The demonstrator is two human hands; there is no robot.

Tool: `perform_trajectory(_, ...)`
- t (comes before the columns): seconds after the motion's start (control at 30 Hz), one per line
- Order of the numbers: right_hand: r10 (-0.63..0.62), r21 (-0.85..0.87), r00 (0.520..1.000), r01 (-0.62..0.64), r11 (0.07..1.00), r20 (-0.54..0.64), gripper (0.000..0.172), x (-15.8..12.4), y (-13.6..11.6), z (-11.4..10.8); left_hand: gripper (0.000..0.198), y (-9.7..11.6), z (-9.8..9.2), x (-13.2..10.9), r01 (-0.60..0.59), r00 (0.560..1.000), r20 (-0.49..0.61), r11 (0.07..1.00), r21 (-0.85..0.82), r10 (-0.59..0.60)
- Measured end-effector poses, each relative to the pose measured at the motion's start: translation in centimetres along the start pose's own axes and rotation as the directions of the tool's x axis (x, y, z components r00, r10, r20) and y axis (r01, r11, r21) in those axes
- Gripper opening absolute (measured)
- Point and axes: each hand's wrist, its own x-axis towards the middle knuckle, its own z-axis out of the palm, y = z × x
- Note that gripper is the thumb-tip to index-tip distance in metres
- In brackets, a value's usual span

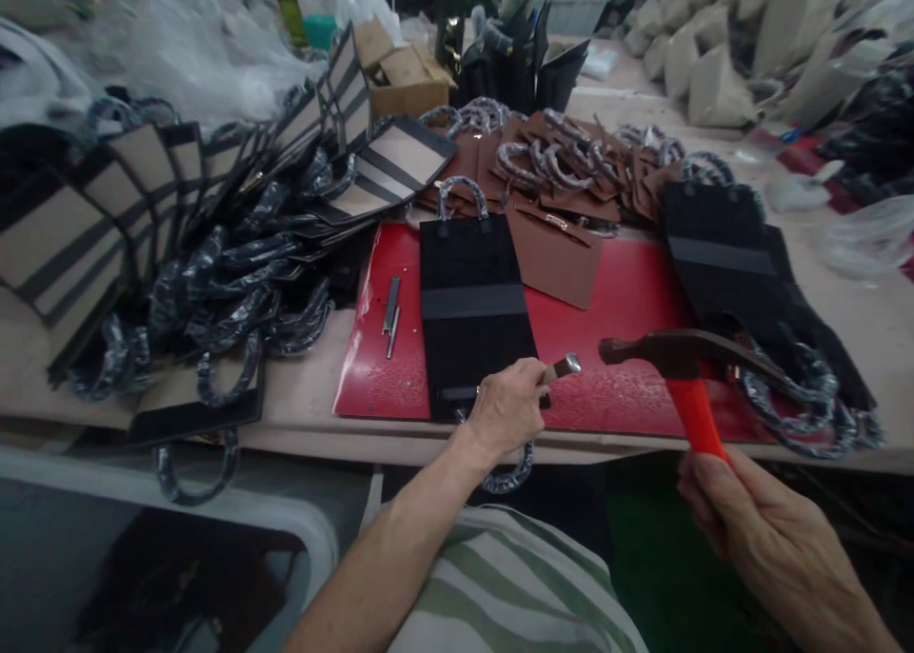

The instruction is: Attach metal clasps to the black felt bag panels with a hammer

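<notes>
A claw hammer (704, 415) with a dark head and orange handle is raised over the right of the red board (614, 301), my right hand (749, 510) wrapped round its handle. My left hand (506, 405) is closed on a short tool with a shiny metal end (564, 366); its kind is unclear. That hand rests over the lower part of a black bag panel (471, 263) laid flat on the board. Plastic-wrapped handles stick out at both ends of the panel. Its lower metal fitting is partly covered by my fingers.
Black-and-beige bag panels (64, 234) with wrapped handles pile up at left. Brown panels (557, 267) lie behind the board, and more black panels (721, 244) at right. Two thin metal tools (392, 318) lie on the board's left. A cardboard box (407, 96) stands behind.
</notes>
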Motion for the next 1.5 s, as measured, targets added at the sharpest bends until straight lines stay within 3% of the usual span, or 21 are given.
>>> perform_trajectory(0.2, 0.041, 0.099, 0.994, -0.052, 0.994, 0.102, 0.05, -0.5, -2.3, -0.3, 0.016, -1.0, 0.5, -0.2, -0.026, 0.998, -0.057, 0.994, -0.109, 0.019)
perform_trajectory(0.37, 0.034, 0.161, 0.989, -0.058, 0.985, 0.145, 0.046, -0.4, -2.6, 0.0, 0.018, -1.3, 0.5, -0.2, -0.029, 0.997, -0.07, 0.988, -0.153, 0.018)
perform_trajectory(0.8, -0.005, 0.388, 0.974, -0.086, 0.918, 0.228, 0.046, -0.6, -0.2, 1.1, 0.021, -2.0, 1.0, -0.1, -0.076, 0.991, -0.118, 0.981, -0.179, 0.055)
perform_trajectory(1.13, 0.025, 0.495, 0.964, -0.157, 0.855, 0.264, 0.044, -1.1, 2.8, 1.4, 0.013, -2.0, 0.9, -0.1, -0.103, 0.986, -0.137, 0.992, -0.076, 0.092)
perform_trajectory(1.3, 0.03, 0.531, 0.964, -0.171, 0.83, 0.264, 0.044, -1.1, 3.5, 1.4, 0.015, -2.1, 0.9, -0.2, -0.077, 0.987, -0.142, 0.997, -0.015, 0.074)
perform_trajectory(1.5, 0.027, 0.558, 0.964, -0.176, 0.811, 0.265, 0.043, -1.1, 4.4, 1.5, 0.015, -2.1, 0.7, 0.0, -0.011, 0.992, -0.127, 0.998, -0.055, 0.004)
